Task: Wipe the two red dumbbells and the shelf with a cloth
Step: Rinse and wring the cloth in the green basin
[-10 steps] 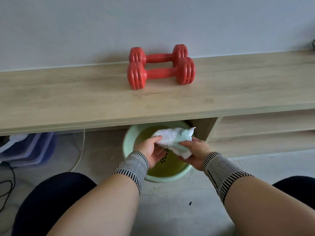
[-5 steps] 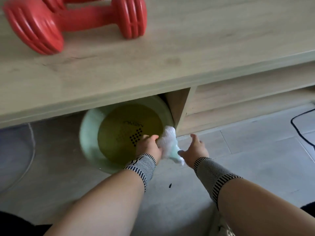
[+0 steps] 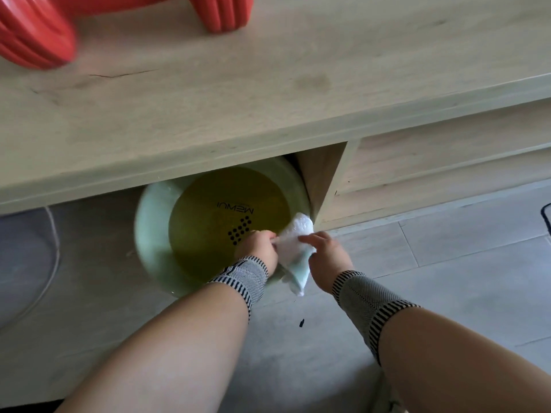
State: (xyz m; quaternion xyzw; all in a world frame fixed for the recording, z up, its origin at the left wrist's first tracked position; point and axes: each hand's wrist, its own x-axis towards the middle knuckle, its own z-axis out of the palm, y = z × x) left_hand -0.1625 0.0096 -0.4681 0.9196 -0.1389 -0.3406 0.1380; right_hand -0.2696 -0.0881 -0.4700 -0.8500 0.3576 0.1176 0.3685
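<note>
A white cloth point(image 3: 295, 248) with a pale green edge hangs over the right rim of a green basin point(image 3: 155, 234). My left hand point(image 3: 258, 247) grips the cloth's left side, above the yellowish water. My right hand point(image 3: 326, 253) touches its right side with fingers extended. On the wooden shelf top point(image 3: 268, 84), one red dumbbell point(image 3: 32, 34) shows both its ends at the upper left edge of view, blurred. The second dumbbell is out of sight.
The basin stands on the grey tiled floor point(image 3: 447, 278), half under the shelf, next to a wooden divider panel point(image 3: 323, 180). Lower shelf boards point(image 3: 447, 162) run to the right. A black cable point(image 3: 544, 216) lies at the right edge; a pale cord point(image 3: 50, 263) curves at the left.
The view has tipped down and closer, pushing the dumbbells to the top edge. Both hands moved the cloth from over the basin's middle to its right rim.
</note>
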